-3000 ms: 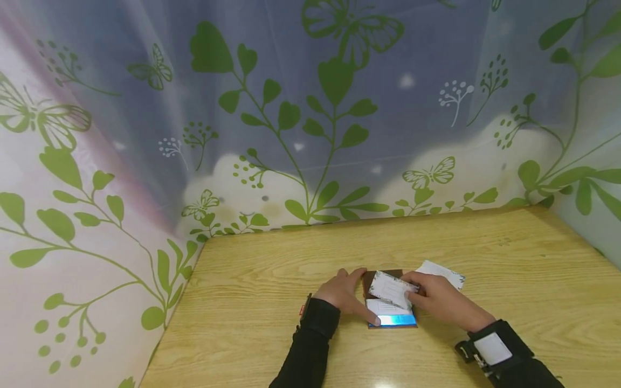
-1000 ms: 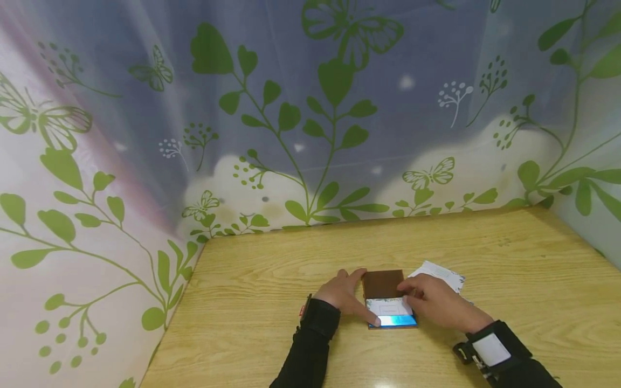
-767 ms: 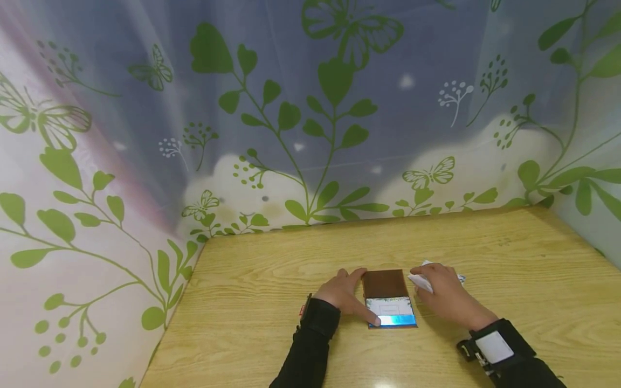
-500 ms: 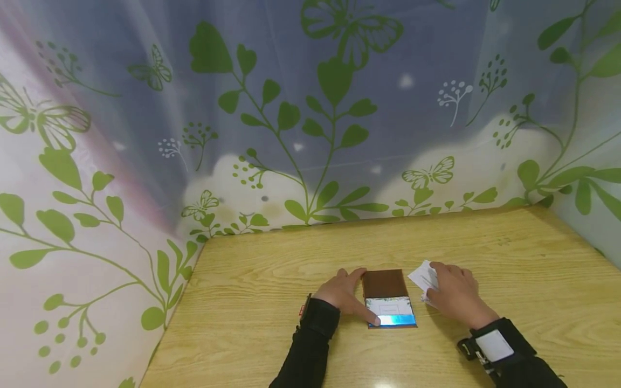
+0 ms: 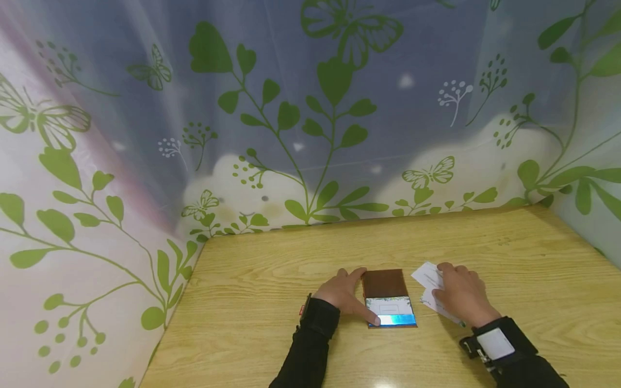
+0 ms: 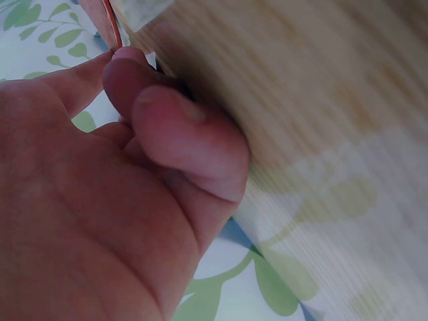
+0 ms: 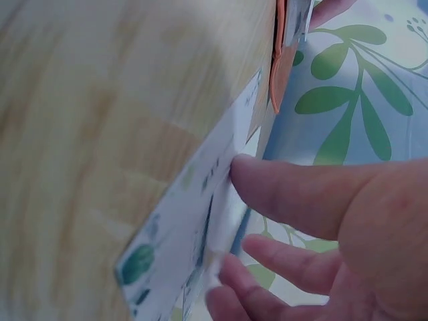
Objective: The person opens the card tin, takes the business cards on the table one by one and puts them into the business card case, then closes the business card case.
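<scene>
A small brown card holder (image 5: pixel 383 283) lies unfolded on the table, its inner side up. A white card (image 5: pixel 388 305) with a leafy border sits in its lower half, behind a shiny blue-reflecting strip. My left hand (image 5: pixel 341 295) holds the holder at its left side, thumb on the lower left corner and a fingertip at the upper left corner. In the left wrist view the other fingers are curled beside the table top. To the right of the holder, my right hand (image 5: pixel 463 293) pinches loose white printed cards (image 5: pixel 428 276) between thumb and fingers; its palm side hides part of them.
The light wood table (image 5: pixel 271 280) reaches back to a curtain (image 5: pixel 271 134) with leaf and butterfly prints, which also stands along the left and right sides. Black bands (image 5: pixel 504 342) with camera gear sit on both wrists.
My right hand has moved from over the holder to the loose cards on its right and gripped them, turning and spreading them. My left hand has stayed on the holder.
</scene>
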### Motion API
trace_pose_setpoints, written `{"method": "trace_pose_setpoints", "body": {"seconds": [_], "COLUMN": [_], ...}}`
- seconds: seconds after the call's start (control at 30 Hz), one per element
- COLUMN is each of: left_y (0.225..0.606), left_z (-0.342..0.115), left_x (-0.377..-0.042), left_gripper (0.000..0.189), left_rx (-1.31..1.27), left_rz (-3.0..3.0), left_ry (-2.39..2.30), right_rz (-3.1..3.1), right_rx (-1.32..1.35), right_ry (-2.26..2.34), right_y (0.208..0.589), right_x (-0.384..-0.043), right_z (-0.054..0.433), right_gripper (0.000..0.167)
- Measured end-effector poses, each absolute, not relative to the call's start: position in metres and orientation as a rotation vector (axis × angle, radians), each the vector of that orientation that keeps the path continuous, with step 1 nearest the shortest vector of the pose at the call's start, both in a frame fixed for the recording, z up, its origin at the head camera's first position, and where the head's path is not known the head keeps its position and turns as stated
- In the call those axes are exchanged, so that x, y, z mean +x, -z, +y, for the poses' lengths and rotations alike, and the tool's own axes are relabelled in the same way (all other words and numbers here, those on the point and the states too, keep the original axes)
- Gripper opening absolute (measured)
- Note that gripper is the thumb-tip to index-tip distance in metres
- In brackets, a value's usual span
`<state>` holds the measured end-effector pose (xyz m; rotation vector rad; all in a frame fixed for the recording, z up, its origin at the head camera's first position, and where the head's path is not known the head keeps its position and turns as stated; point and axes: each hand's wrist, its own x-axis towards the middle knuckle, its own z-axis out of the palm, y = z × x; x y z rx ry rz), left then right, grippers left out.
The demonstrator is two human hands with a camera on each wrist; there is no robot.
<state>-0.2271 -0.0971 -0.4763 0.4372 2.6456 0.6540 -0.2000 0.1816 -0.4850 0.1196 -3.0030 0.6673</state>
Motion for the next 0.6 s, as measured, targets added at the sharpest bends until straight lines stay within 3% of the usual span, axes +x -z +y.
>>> {"method": "trace_pose_setpoints", "body": {"seconds": [0.23,0.6], "left_y": [0.4776,0.4757], "left_z": [-0.0976,-0.0972], "left_x": [-0.2272,-0.2269], "left_gripper": [0.119,0.119], "left_rx": [0.431,0.439], "left_rz": [2.641,2.633], "left_ry": [-0.669,-0.671], "right_rz": [-2.919,-2.935], "right_rx": [0.113,0.113], "right_ry": [-0.812,-0.948], "right_y": [0.486,0.4801], "right_x": [-0.199,-0.2013], "right_z": [0.1819,0.18], "right_gripper": [0.058,0.034]}}
